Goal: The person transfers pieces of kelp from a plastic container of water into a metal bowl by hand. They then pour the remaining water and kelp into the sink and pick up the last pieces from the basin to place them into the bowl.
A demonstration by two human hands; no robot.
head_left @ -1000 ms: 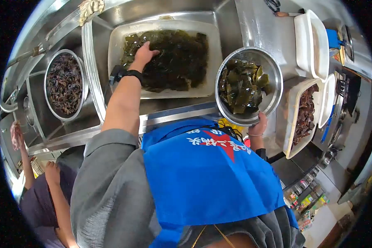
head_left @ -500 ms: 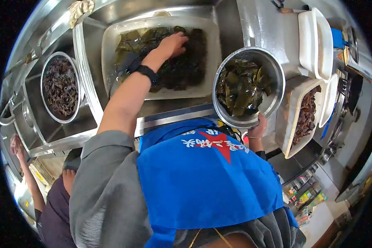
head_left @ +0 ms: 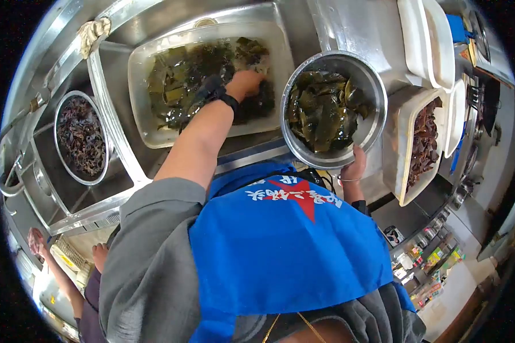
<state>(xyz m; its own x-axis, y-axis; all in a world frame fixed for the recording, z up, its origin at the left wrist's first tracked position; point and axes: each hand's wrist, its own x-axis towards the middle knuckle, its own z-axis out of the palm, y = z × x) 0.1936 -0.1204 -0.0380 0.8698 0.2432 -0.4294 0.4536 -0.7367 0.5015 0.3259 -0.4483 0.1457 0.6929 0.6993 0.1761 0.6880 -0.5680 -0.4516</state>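
While the kelp [head_left: 200,80] soaks in the white tray [head_left: 140,123] in the sink, the left hand [head_left: 247,84] is closed on a clump at its right end. The right hand [head_left: 355,168] grips the near rim of the steel bowl [head_left: 377,97] of kelp, just right of the tray. Judged next: lifting that clump across. Half a second ago the hand lay flatter, further into the tray.
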